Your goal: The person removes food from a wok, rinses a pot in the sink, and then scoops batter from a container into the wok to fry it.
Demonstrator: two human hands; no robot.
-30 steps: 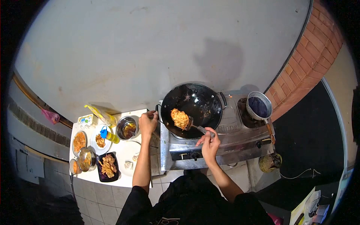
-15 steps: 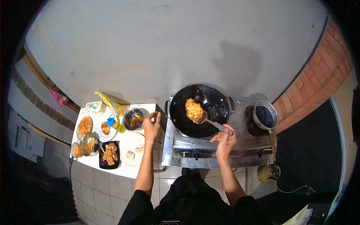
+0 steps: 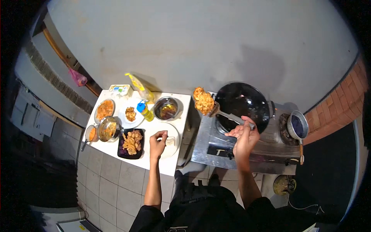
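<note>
White counter (image 3: 170,164) against grey wall, tiled floor, crowded with bowls and plates. Left hand (image 3: 157,142) loosely curled over a white plate (image 3: 174,135), holding nothing. Golden fried patty (image 3: 203,101) sits on spatula (image 3: 228,115), between counter and wok (image 3: 242,104). Right hand (image 3: 244,136) grips spatula handle.

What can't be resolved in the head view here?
- Left hand: fingertips over the white plate; contact too small to tell.
- Metal bowl: contents dark, unreadable.
- Spatula: handle end hidden in the right hand.
- Wok: black interior, any residue unreadable.
</note>
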